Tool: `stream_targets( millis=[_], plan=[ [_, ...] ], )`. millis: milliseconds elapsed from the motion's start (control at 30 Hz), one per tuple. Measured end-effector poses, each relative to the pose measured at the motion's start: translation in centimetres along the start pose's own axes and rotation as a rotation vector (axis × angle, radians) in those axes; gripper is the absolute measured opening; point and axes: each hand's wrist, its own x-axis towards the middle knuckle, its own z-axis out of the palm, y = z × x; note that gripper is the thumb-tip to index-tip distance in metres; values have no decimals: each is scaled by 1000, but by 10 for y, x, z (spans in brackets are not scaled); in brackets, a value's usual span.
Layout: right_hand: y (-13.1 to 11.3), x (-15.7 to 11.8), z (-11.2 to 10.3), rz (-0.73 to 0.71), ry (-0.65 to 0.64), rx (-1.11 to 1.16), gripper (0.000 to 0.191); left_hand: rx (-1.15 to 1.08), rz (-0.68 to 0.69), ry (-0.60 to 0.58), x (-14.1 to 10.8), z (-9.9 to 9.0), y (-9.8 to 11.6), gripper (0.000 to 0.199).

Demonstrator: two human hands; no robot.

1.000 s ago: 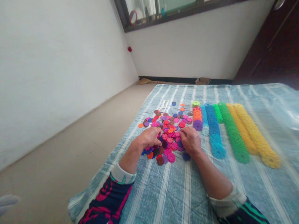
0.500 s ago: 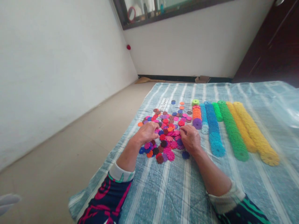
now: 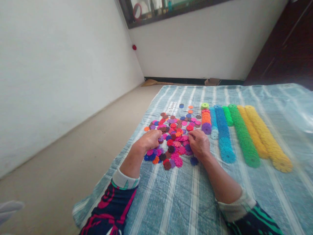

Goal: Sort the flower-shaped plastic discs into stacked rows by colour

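Head view: your left hand and right hand, fingers bunched, contents unclear, are seemingly sifting notched discs, next needing single-disc pinches.

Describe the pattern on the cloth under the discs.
The cloth is greyish blue with whitish stripes, clearest in the head view.

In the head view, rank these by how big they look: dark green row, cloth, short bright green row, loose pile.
Cloth
Loose pile
Dark green row
Short bright green row
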Motion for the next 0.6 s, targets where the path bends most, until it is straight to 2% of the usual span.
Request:
stream_targets(
  millis=[133, 267, 367, 500, 600],
  plan=[
    [1, 0, 0, -6, 1, 1, 22, 1, 51, -11, -3, 0, 12, 9],
    [2, 1, 1, -2, -3, -15, 23, -143, 160, -53, -3, 10, 25, 15],
    [2, 1, 1, 5, -8, -18, 24, -147, 178, -3, 2, 16, 25, 12],
    [1, 1, 0, 11, -8, -10, 23, 4, 103, 105, 8, 17, 17, 10],
    [1, 1, 0, 17, -7, -2, 23, 21, 69, 164, 10, 16, 17, 13]
  ],
)
